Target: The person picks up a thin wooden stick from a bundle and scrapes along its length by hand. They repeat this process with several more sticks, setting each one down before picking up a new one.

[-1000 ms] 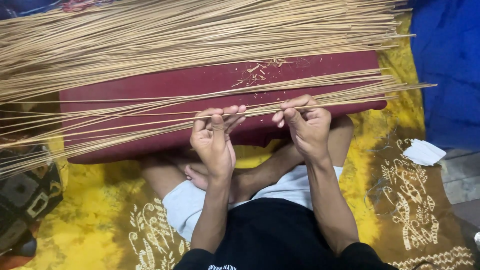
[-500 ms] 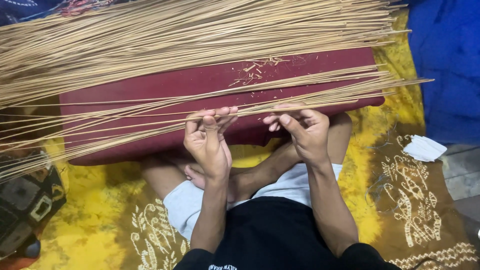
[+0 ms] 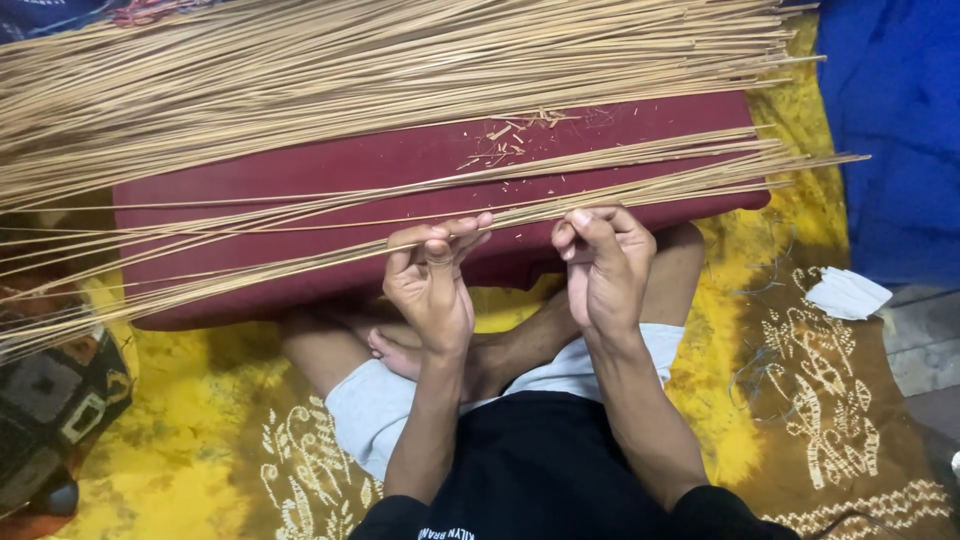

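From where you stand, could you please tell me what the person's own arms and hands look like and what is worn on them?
Both the left hand and the right hand are bare: no gloves, rings, watch or bracelets show. The forearms are uncovered to about the elbow, where the short sleeves of a black shirt begin. Fingernails look short.
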